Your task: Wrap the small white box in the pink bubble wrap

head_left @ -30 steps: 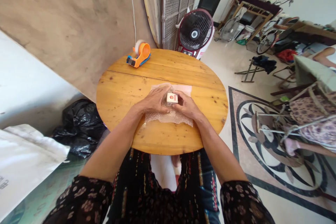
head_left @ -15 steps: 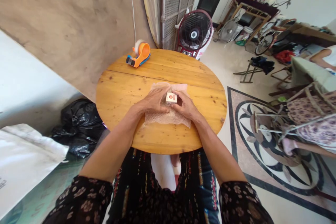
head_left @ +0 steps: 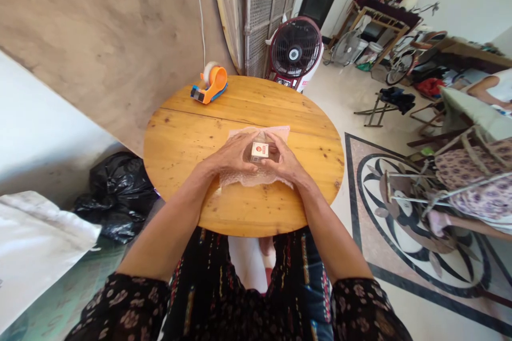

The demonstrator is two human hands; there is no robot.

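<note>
Bench of varnished yellow wood with a rounded top (head_left: 316, 154) fills the middle of the head view. Near its centre lies a wrinkled sheet of clear, pinkish bubble wrap (head_left: 240, 178), and on the sheet, between the person's two hands, sits a small cream cardboard box with red print on its upper face (head_left: 260, 150).

The left hand (head_left: 233, 154) curves around the box's left side, fingers behind it and thumb in front. The right hand (head_left: 283, 160) arches at the other side, its thumb tip at the box's near right corner, with a gap showing between palm and box. Each grip is half curled; whether either one presses on the box or merely surrounds it, I cannot tell.

At the bench's far left edge stands an orange and blue plastic tape dispenser (head_left: 216, 82) carrying a roll of tape, well apart from the hands. Just beyond the far edge is a round electric fan with a maroon rim and dark grille (head_left: 294, 53). Shiny black plastic bags (head_left: 120, 192) are heaped left of the bench, near a white sack (head_left: 44, 234). At the far right, another person's bare arm (head_left: 486, 88) shows.
</note>
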